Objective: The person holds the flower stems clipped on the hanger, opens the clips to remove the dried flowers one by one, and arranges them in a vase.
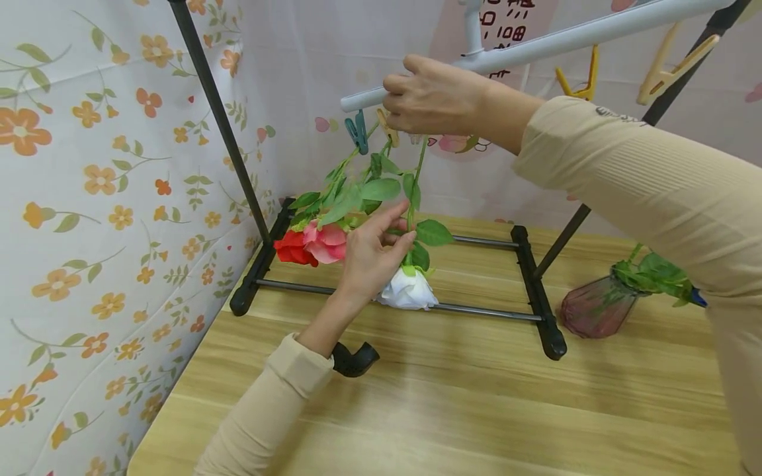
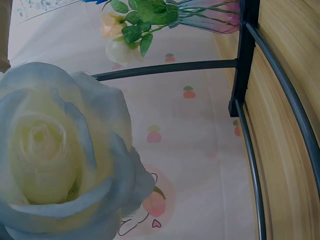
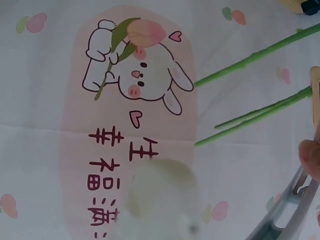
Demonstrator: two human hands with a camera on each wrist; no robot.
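My left hand pinches the green stem of a white rose, which hangs head down; its pale petals fill the left of the left wrist view. Above it, my right hand is at the white pipe with its fingers curled. In the right wrist view, a fingertip presses a greyish clothespin with a metal spring. Left of the white rose hang a red flower and a pink flower, their stems at a teal clothespin and a yellow clothespin.
Farther right on the pipe are an orange-yellow clothespin and a cream clothespin. A black rack frame stands on the wooden table. A pink glass vase with greenery leans at the right. Patterned cloth hangs behind and left.
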